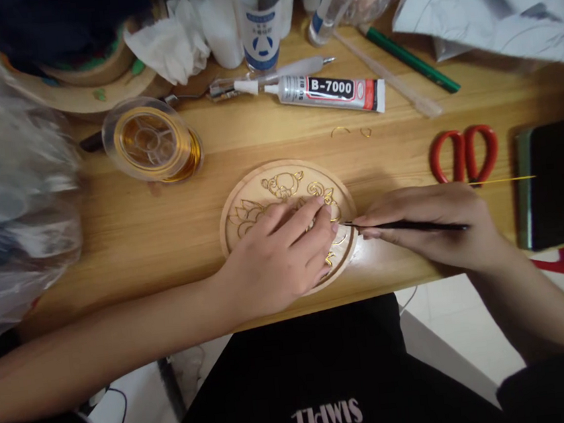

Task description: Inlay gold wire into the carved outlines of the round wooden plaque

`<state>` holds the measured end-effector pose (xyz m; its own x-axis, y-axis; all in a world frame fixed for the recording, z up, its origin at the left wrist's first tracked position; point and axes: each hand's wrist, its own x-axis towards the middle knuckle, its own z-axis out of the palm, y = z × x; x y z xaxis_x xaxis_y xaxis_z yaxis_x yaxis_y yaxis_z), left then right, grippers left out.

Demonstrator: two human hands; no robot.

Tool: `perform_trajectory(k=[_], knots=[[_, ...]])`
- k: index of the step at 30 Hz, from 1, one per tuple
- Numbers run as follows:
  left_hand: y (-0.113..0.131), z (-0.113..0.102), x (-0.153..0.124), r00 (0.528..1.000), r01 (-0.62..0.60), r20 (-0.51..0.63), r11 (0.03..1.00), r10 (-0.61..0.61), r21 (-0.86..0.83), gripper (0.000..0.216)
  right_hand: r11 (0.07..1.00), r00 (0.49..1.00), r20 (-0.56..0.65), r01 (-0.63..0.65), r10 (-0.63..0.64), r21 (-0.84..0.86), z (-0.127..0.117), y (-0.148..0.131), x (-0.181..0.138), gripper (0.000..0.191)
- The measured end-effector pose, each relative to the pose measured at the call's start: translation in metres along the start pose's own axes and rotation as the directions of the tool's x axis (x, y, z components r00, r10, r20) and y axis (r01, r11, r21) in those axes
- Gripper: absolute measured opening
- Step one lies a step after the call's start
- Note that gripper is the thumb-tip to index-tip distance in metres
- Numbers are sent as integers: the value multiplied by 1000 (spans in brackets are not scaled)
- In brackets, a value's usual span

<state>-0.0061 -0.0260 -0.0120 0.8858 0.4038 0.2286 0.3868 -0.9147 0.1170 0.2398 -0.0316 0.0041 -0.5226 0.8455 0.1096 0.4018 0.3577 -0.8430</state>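
One round, rimmed wooden plaque [255,191] bears curling gold wire [315,187]; the left hand [280,255] lies outspread over it, the right hand [437,220] pinching a slim dark tool [413,224].

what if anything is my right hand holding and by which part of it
Your right hand holds a thin dark tool near its end over the wooden disc.
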Motion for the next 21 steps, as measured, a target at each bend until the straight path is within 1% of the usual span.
perform_trajectory(k=[5, 9, 13, 17, 21], knots=[[0, 0, 0, 1000, -5, 8, 1000, 5, 7, 36, 1000, 1000, 6, 4, -4, 27, -2, 2, 2, 21], [-1, -1, 1, 1000, -7, 5, 1000, 7, 4, 36, 999, 1000, 5, 14, -14, 41, -2, 2, 2, 21], [0, -2, 1, 1000, -6, 6, 1000, 6, 1, 36, 999, 999, 22, 37, -37, -6, -3, 2, 1, 23], [-1, -2, 1, 1000, -11, 16, 1000, 11, -4, 35, 997, 995, 73, 73, -71, -31, -8, 3, 5, 22], [-1, -2, 1, 1000, -12, 18, 1000, 12, 9, 35, 997, 989, 129, 74, -71, -19, -13, 5, 8, 20]])
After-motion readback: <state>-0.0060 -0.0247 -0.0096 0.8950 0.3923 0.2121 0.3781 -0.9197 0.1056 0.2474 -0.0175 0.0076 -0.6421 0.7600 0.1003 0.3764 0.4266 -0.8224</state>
